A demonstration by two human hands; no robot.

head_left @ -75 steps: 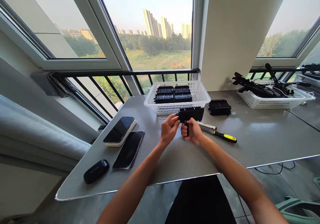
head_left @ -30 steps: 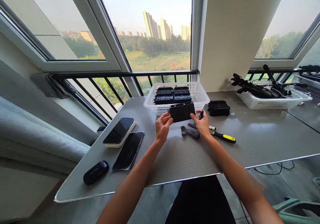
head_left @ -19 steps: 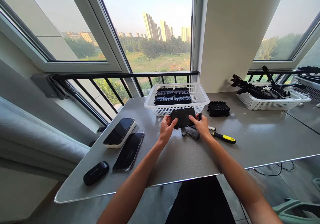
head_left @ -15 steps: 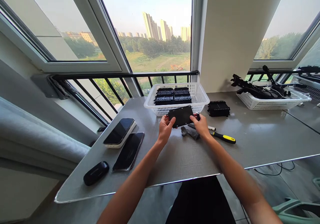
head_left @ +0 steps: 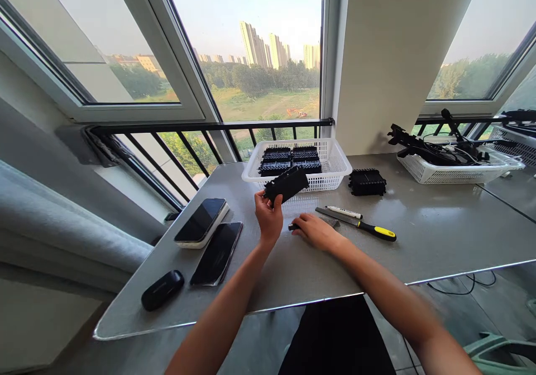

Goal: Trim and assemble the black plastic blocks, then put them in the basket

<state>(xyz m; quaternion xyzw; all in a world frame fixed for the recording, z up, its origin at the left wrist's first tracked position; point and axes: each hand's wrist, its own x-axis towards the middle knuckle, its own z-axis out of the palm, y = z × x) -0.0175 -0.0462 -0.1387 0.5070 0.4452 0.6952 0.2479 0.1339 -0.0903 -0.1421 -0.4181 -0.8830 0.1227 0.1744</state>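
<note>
My left hand (head_left: 269,219) is closed on a flat black plastic part (head_left: 288,185) with a toothed edge, held tilted above the table in front of the white basket. My right hand (head_left: 315,231) rests low over the table, its fingers round a short black cylinder (head_left: 293,226) whose end pokes out at the left. Beneath that hand lies a grey rag (head_left: 333,222), mostly covered. Just right of it are a white marker (head_left: 344,212) and a flat file (head_left: 371,228) with a black and yellow handle.
The white basket (head_left: 337,168) holds several similar black parts (head_left: 290,159). Another black stack (head_left: 367,182) sits beside it. Two phone-like slabs (head_left: 201,221) (head_left: 216,254) and a black case (head_left: 162,290) lie left. A second basket (head_left: 444,171) with black gear and cables stands right.
The right hand has let go of the black part and dropped to the table by the rag, the cylinder still in its fingers. The left hand now holds the part alone, turned and tilted.
</note>
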